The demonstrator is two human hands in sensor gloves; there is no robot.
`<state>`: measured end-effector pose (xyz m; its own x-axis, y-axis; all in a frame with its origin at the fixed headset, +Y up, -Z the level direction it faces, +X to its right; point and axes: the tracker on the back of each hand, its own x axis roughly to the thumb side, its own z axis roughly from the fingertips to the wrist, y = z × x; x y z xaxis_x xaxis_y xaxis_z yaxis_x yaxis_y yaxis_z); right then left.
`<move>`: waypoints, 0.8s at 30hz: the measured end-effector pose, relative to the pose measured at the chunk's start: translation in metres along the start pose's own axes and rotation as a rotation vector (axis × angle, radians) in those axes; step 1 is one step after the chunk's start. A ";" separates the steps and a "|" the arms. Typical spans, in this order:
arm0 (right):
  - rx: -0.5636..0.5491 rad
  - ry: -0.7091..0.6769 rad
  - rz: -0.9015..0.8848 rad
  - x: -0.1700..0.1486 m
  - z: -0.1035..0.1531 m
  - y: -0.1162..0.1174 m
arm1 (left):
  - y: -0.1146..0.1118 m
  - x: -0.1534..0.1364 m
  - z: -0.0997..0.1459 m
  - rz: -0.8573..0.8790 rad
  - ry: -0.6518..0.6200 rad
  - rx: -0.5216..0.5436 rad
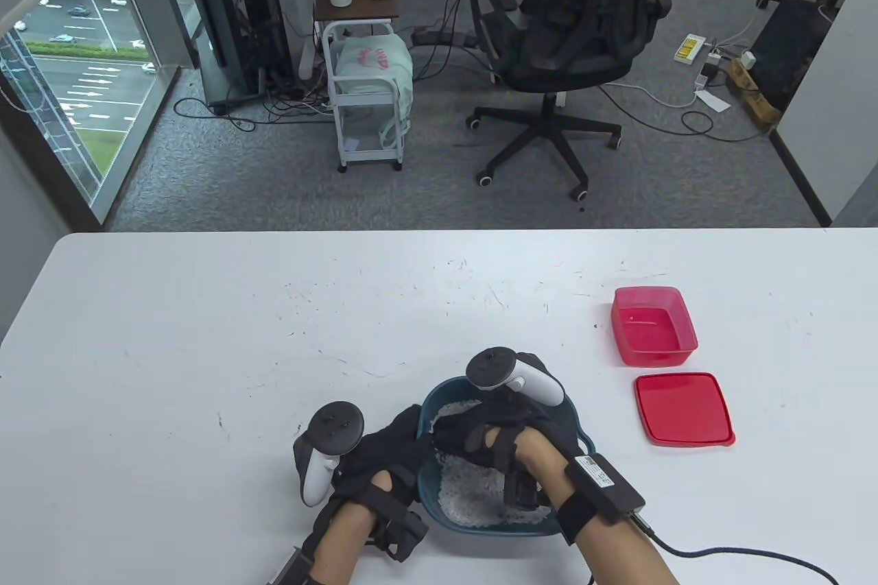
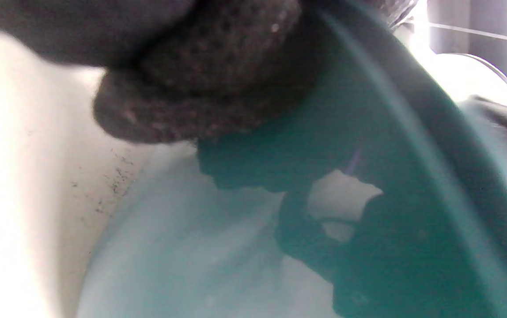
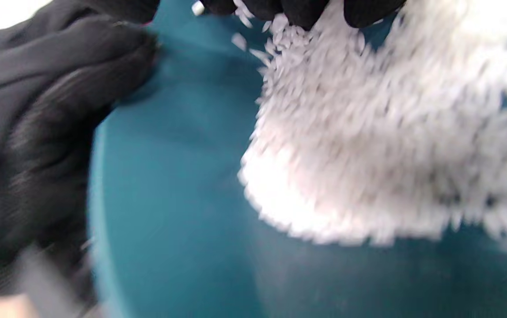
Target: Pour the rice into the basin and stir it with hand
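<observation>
Teal basin (image 1: 439,482) at the near edge of the white desk (image 1: 206,338), just below centre; white rice (image 1: 466,496) heaped inside, bare teal floor beside the heap in the right wrist view. Right hand (image 1: 494,437) down inside the basin, fingers (image 3: 297,11) dipped into the rice, grains loose around the tips; curl of those fingers not clear, so cannot tell whether spread or bunched. Left hand (image 1: 391,448) just left of the right, lying against the basin's left rim; left wrist view blurred, one gloved fingertip (image 2: 200,92) pressed on the outer wall, grip cannot be told. Red box (image 1: 653,326) well to the right of the right hand and further from the person, upright, nothing visible inside; red lid (image 1: 683,408) flat just nearer than the box, apart from it. Broad bare desk left of the left hand and beyond both hands up to the far edge; little room between basin and near edge.
</observation>
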<state>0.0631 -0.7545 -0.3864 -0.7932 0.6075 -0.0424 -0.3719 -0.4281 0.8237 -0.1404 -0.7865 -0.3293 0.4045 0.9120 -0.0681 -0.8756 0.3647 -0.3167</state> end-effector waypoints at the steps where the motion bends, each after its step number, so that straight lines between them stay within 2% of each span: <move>1: -0.088 0.051 0.082 0.002 0.003 -0.003 | 0.000 0.000 0.000 -0.001 -0.001 0.001; 4: -0.233 0.196 0.282 0.005 0.010 -0.009 | 0.000 0.000 0.000 0.004 -0.001 -0.002; 6: -0.260 0.295 0.398 0.004 0.012 -0.010 | 0.000 0.000 0.000 0.000 -0.003 -0.003; 10: -0.170 0.459 0.590 -0.001 0.016 -0.005 | 0.000 0.000 0.000 0.000 0.002 0.004; 15: -0.040 0.500 0.651 -0.005 0.018 0.015 | 0.000 0.000 0.000 -0.001 0.009 0.017; 17: 0.008 0.485 0.655 -0.008 0.017 0.021 | 0.000 0.000 0.000 0.001 0.013 0.022; 19: 0.078 0.461 0.582 -0.013 0.015 0.026 | -0.001 0.000 0.001 0.001 0.017 0.027; 24: 0.203 0.159 0.350 -0.011 0.010 0.031 | -0.001 0.000 0.001 0.001 0.021 0.032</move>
<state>0.0651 -0.7674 -0.3547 -0.9248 0.3320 0.1859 0.0226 -0.4398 0.8978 -0.1398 -0.7866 -0.3279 0.4084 0.9085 -0.0882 -0.8840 0.3696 -0.2864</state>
